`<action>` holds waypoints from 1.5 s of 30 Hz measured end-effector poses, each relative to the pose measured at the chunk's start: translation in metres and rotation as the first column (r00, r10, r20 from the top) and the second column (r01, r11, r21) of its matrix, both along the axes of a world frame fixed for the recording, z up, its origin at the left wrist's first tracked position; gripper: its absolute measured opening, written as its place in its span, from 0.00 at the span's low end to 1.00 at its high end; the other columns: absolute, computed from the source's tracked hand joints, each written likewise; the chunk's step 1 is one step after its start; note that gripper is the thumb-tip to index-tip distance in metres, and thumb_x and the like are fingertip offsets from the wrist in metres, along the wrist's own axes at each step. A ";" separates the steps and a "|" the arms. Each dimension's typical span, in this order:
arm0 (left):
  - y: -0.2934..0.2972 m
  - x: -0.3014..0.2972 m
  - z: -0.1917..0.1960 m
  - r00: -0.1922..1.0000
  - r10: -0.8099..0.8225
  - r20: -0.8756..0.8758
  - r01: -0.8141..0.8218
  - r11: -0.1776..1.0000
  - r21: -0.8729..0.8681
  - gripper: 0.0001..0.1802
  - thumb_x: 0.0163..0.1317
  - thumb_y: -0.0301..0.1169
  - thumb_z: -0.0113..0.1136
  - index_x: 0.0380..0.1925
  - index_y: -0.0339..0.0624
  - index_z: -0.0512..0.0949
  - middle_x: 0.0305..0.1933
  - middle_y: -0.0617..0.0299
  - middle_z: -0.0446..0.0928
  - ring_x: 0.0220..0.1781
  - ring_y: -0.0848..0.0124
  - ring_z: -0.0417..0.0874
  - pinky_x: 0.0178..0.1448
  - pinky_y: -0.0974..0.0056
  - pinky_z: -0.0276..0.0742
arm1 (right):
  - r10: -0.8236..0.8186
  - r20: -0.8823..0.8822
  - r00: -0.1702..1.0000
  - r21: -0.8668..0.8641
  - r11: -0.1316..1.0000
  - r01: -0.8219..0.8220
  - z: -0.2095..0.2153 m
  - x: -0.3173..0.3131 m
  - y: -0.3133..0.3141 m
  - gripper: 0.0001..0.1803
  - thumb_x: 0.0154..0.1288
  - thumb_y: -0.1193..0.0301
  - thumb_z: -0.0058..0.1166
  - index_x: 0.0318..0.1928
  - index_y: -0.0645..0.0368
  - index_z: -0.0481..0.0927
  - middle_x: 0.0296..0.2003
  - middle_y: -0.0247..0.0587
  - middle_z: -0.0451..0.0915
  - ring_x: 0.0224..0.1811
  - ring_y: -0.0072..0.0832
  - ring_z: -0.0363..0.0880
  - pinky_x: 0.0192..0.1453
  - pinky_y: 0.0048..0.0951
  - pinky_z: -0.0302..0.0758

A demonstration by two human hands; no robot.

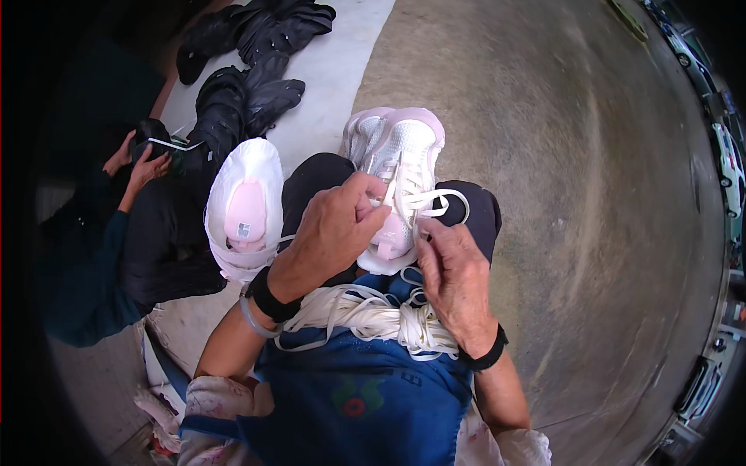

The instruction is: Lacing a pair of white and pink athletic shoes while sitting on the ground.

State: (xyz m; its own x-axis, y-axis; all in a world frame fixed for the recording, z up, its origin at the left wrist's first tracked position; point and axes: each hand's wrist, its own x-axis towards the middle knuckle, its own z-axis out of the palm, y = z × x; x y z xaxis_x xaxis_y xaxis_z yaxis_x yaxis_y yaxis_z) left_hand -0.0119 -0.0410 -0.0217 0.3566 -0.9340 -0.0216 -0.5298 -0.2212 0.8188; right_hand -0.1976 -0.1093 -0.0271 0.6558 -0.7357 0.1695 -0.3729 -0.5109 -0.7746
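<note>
A white and pale pink sneaker rests on my lap with its toe pointing away from me. Cream shoelace runs through its upper eyelets and loops out to the right. My left hand is pinched closed on the lace at the left side of the shoe's opening. Along the right side, my right hand has thumb and forefinger together on the lace; its fingertips are partly hidden. A thick bundle of cream laces lies across my blue apron, just below the shoe.
Another white-pink shoe stands to the left. Beyond it, black shoes are piled on a white sheet. At far left a co-worker's hands hold a black shoe with a white lace. Parked cars line the right side past the concrete floor.
</note>
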 end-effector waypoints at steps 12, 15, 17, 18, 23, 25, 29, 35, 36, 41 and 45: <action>-0.005 0.008 -0.019 0.974 0.063 -0.216 -0.060 0.998 0.022 0.07 0.65 0.26 0.56 0.40 0.33 0.74 0.25 0.61 0.77 0.25 0.78 0.75 0.31 0.69 0.72 | -0.010 -0.036 0.999 0.108 0.994 0.013 -0.009 -0.012 -0.002 0.20 0.63 0.78 0.59 0.56 0.60 0.78 0.34 0.48 0.77 0.30 0.40 0.80 0.34 0.37 0.78; -0.003 0.007 -0.016 0.979 0.033 -0.203 -0.038 0.999 -0.023 0.08 0.65 0.24 0.55 0.43 0.34 0.73 0.24 0.63 0.75 0.23 0.79 0.72 0.30 0.70 0.70 | -0.033 0.045 0.998 0.111 0.993 0.028 -0.007 -0.005 -0.007 0.20 0.63 0.79 0.59 0.56 0.61 0.77 0.32 0.48 0.76 0.28 0.39 0.79 0.33 0.36 0.77; -0.001 0.006 -0.014 0.980 0.017 -0.200 -0.024 0.999 -0.030 0.09 0.65 0.24 0.55 0.44 0.35 0.72 0.23 0.63 0.74 0.22 0.80 0.71 0.29 0.70 0.68 | -0.045 0.070 0.997 0.012 0.999 0.044 0.001 0.003 -0.016 0.18 0.63 0.79 0.58 0.54 0.62 0.79 0.31 0.46 0.76 0.28 0.39 0.78 0.33 0.36 0.76; 0.000 0.006 -0.014 0.982 0.011 -0.186 -0.017 0.999 -0.035 0.10 0.64 0.23 0.55 0.45 0.35 0.72 0.23 0.63 0.73 0.22 0.80 0.71 0.28 0.70 0.68 | -0.042 0.067 0.997 0.015 0.999 0.041 0.006 0.007 -0.021 0.18 0.63 0.79 0.58 0.54 0.62 0.79 0.31 0.46 0.76 0.28 0.39 0.78 0.33 0.36 0.76; 0.005 0.005 -0.010 0.974 0.022 -0.226 -0.019 1.000 0.018 0.12 0.64 0.21 0.58 0.47 0.36 0.73 0.26 0.72 0.71 0.27 0.87 0.67 0.31 0.77 0.65 | 0.033 -0.075 0.997 -0.098 0.994 -0.040 0.008 0.023 -0.040 0.15 0.59 0.79 0.60 0.48 0.62 0.81 0.35 0.46 0.76 0.32 0.40 0.79 0.35 0.37 0.77; 0.005 0.003 -0.008 0.983 -0.018 -0.183 0.023 0.999 0.028 0.11 0.62 0.21 0.60 0.44 0.37 0.75 0.26 0.71 0.71 0.26 0.86 0.66 0.30 0.76 0.64 | 0.041 -0.119 0.992 -0.127 0.990 -0.056 0.005 0.025 -0.043 0.13 0.59 0.79 0.60 0.46 0.62 0.81 0.37 0.47 0.77 0.33 0.41 0.80 0.36 0.37 0.77; 0.001 0.004 -0.011 0.992 -0.055 -0.117 0.052 0.998 -0.032 0.09 0.61 0.20 0.62 0.41 0.37 0.76 0.25 0.70 0.71 0.25 0.84 0.65 0.28 0.74 0.63 | 0.064 -0.071 0.995 -0.092 0.993 -0.070 0.001 0.023 -0.047 0.10 0.57 0.80 0.60 0.42 0.62 0.82 0.42 0.48 0.77 0.36 0.41 0.81 0.37 0.36 0.78; 0.006 0.011 -0.012 0.987 -0.068 -0.145 0.059 0.996 -0.061 0.07 0.59 0.19 0.61 0.37 0.39 0.78 0.25 0.67 0.69 0.24 0.81 0.66 0.29 0.72 0.64 | 0.094 -0.004 0.996 -0.079 0.992 -0.094 0.021 0.016 -0.038 0.04 0.59 0.84 0.57 0.35 0.65 0.81 0.34 0.45 0.80 0.31 0.33 0.81 0.35 0.29 0.78; 0.009 0.012 -0.012 0.990 -0.103 -0.100 0.096 0.993 -0.069 0.07 0.58 0.20 0.61 0.36 0.40 0.77 0.27 0.63 0.70 0.24 0.74 0.70 0.29 0.68 0.67 | 0.143 -0.024 0.989 0.017 0.990 -0.142 0.023 0.011 -0.033 0.04 0.59 0.84 0.56 0.34 0.65 0.81 0.31 0.44 0.81 0.28 0.33 0.81 0.33 0.29 0.77; 0.015 0.012 -0.005 0.979 -0.204 -0.030 0.202 0.979 -0.038 0.07 0.57 0.22 0.60 0.36 0.42 0.76 0.33 0.59 0.73 0.25 0.65 0.76 0.29 0.63 0.72 | 0.156 -0.001 0.988 0.241 0.959 -0.152 0.014 -0.004 -0.009 0.01 0.62 0.81 0.58 0.35 0.66 0.81 0.28 0.45 0.81 0.23 0.30 0.79 0.29 0.27 0.75; 0.021 0.010 -0.003 0.976 -0.211 -0.055 0.210 0.977 -0.032 0.08 0.56 0.20 0.61 0.36 0.41 0.76 0.36 0.59 0.73 0.26 0.65 0.76 0.28 0.66 0.74 | 0.169 0.008 0.986 0.421 0.893 -0.157 0.009 -0.013 -0.009 0.03 0.63 0.80 0.58 0.37 0.67 0.81 0.30 0.47 0.82 0.27 0.33 0.82 0.32 0.28 0.77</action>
State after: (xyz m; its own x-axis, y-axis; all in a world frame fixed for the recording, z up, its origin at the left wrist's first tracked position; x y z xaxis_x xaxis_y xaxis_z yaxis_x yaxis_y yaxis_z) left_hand -0.0023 -0.0204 -0.0250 0.1509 -0.9885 -0.0113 -0.5141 -0.0882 0.8532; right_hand -0.2103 -0.1179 -0.0182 0.7726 -0.6168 -0.1502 -0.3366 -0.1974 -0.9207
